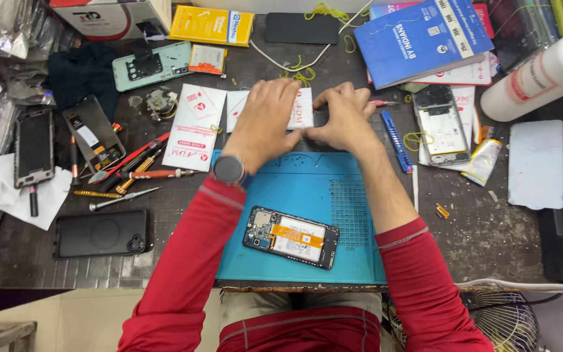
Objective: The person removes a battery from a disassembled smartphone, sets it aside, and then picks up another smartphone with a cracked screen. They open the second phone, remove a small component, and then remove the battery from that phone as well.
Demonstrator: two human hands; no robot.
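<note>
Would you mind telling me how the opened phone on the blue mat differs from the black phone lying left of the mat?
The opened phone has its back off, showing a battery and orange flex; the black phone is closed, its back cover intact. The opened phone lies tilted on the blue mat; the black phone lies square to the edge on the bare dark table. Both lie flat, and neither hand touches them.

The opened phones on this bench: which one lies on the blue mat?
The opened phone with the orange strip, lying near the person's body. The mint-green one and the one by the blue book lie on the dark bench.
</note>
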